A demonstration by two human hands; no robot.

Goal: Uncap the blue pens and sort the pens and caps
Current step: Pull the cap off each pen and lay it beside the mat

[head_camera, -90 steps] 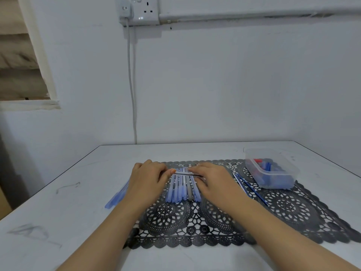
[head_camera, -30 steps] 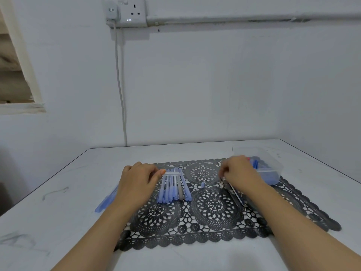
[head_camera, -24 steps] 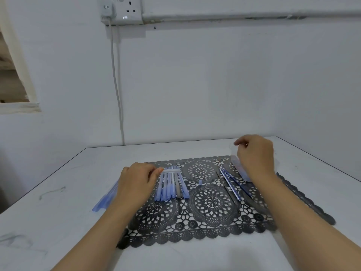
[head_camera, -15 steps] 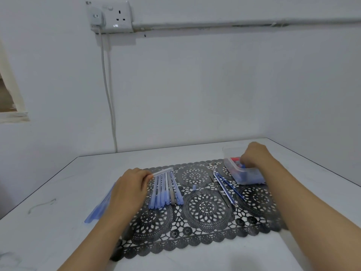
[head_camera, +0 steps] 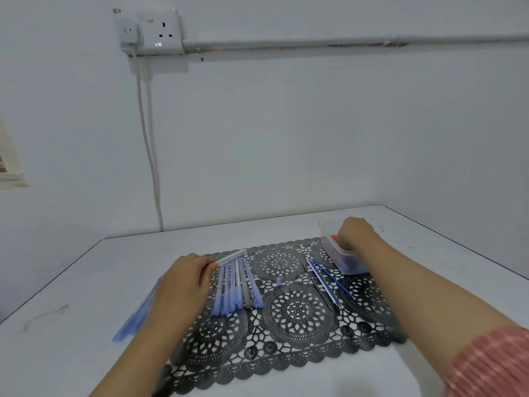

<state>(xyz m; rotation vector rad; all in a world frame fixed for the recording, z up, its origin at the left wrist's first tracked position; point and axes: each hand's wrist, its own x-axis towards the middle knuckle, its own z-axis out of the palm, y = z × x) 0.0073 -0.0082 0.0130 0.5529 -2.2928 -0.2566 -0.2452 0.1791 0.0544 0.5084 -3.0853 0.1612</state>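
Note:
A row of several blue pens (head_camera: pixel 237 287) lies side by side on the black lace mat (head_camera: pixel 297 310). My left hand (head_camera: pixel 183 285) rests at the row's left end, pinching a clear pen barrel (head_camera: pixel 230 256) that sticks out to the right above the pens. A small blue cap (head_camera: pixel 279 280) lies alone on the mat. Thin ink refills (head_camera: pixel 326 279) lie diagonally further right. My right hand (head_camera: pixel 355 233) reaches down into the clear plastic container (head_camera: pixel 329 247) at the mat's far right corner; its fingertips are hidden inside, among red and blue pieces.
A translucent blue plastic sleeve (head_camera: pixel 137 313) lies on the white table (head_camera: pixel 86 282), partly under my left forearm. The wall stands close behind the table, with a socket and cable (head_camera: pixel 148 156). The table's right edge runs just past the container.
My right hand left the pen row, passed over the refills on the right and went down into the container. My left hand stayed put, still holding the clear barrel.

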